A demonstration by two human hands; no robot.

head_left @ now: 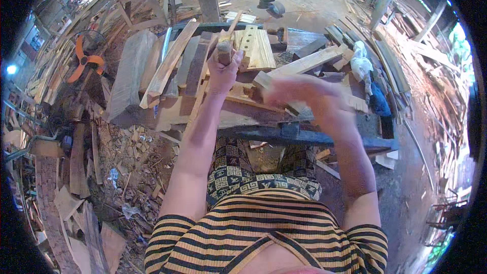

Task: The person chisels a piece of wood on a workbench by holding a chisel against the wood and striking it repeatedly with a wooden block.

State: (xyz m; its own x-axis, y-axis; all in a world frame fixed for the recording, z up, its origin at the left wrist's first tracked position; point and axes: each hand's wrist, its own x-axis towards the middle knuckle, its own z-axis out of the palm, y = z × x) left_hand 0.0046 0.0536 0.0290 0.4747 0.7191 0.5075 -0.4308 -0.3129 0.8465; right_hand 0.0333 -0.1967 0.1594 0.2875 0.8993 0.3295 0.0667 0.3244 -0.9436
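Note:
My left hand point(223, 73) is closed round a worn brown wooden piece point(223, 49), its blunt end up, over the far part of the cluttered workbench point(324, 138). Just right of that hand lie a pale strip with a row of drilled holes point(248, 40) and a broad pale board point(263, 50). Smeared by motion, my right hand point(299, 91) is over the bench's right half. Its fingers are too blurred to show whether they hold anything. A light plank point(307, 61) lies just beyond it, and a squared wood end point(262, 79) shows beside its fingertips.
Several planks and a thick grey beam point(133, 71) lie on the bench's left. A white plastic bag point(360, 61) is at its right end. An orange-bladed fan point(85, 61) stands at the left. Wood scraps point(137, 157) litter the ground, and timber piles point(431, 76) line the right.

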